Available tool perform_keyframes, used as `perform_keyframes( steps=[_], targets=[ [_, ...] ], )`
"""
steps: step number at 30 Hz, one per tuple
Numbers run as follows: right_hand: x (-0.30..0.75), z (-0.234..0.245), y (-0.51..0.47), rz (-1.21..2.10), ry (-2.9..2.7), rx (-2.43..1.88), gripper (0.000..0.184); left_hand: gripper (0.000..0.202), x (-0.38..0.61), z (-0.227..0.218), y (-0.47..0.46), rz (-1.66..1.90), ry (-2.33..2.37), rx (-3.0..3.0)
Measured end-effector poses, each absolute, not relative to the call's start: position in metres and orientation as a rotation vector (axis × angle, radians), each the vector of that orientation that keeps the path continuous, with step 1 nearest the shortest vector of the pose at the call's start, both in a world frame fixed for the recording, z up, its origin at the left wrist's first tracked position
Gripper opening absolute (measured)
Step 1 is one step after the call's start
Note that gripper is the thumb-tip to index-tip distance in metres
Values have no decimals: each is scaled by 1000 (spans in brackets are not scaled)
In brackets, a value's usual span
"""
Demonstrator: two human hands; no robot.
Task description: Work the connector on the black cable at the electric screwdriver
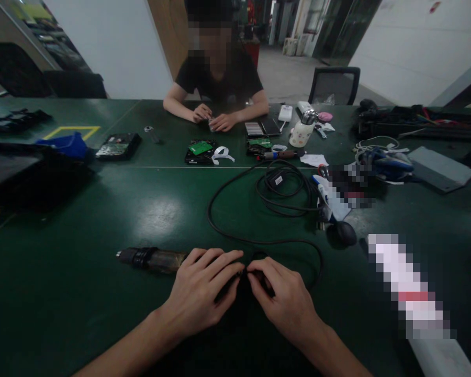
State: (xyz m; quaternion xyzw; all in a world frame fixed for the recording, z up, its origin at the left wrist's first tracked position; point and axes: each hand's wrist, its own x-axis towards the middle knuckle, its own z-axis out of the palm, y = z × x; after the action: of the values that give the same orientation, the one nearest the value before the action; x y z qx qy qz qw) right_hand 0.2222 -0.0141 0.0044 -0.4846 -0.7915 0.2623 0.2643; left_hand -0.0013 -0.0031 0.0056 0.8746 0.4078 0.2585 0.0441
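Note:
A dark cylindrical tool with a metal nozzle (149,258) lies on the green table (102,220) near me, nozzle pointing left. My left hand (202,290) rests over its rear end, fingers curled on the body. My right hand (280,293) pinches something small and dark at the tool's rear, fingertips meeting those of the left hand. A black cable (259,238) loops from there across the table to a coil (282,186).
A person across the table (217,78) handles a small part with both hands. Circuit boards (200,149), a hard drive (118,145), a white bottle (301,131), a phone, tools and a dark case (27,173) lie about. An office chair (333,84) stands behind.

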Motion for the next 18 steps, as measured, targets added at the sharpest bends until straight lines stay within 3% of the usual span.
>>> perform_keyframes(
  steps=[8,14,18],
  targets=[
    [222,7,-14,710,-2142,-1329,12,7,1,-1,-3,864,1315,2624],
    [222,8,-13,686,-2150,-1311,12,24,-2,5,-4,800,1239,2663],
    [223,7,-14,693,-2149,-1307,11,13,-2,4,-3,826,1265,2657]
  ],
)
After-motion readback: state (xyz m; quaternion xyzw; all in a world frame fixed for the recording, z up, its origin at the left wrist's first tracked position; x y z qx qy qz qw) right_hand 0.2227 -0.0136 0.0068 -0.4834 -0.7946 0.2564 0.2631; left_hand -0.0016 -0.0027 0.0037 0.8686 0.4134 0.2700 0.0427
